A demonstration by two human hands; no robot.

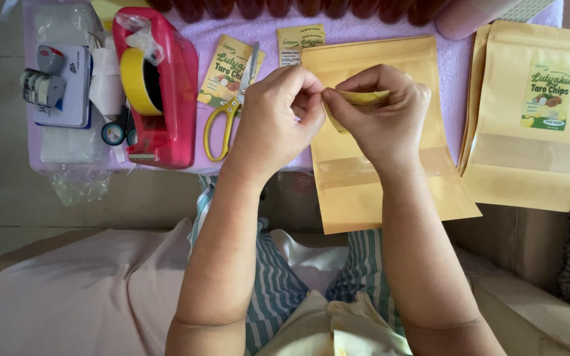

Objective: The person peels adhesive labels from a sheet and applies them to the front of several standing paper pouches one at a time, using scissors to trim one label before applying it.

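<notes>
Fingers of both hands meet over the middle of the scene: the left hand point(275, 115) has thumb and forefinger pressed together at the near end of a small yellow sticker point(363, 97), and the right hand point(384, 112) pinches the same sticker between thumb and curled fingers. The sticker sits between the two sets of fingertips, mostly tucked inside the right hand's grip, held above a plain kraft pouch point(377, 178).

Below lies a worktop point(390, 29) covered in lilac cloth. Left of the fingers lie yellow-handled scissors point(229, 115) and a red tape dispenser point(159, 86); right of them, a labelled kraft pouch point(536, 112). Pale floor shows beyond the worktop's left edge.

The sticker's long axis runs across the view, from left fingertips toward the right hand, roughly level.
</notes>
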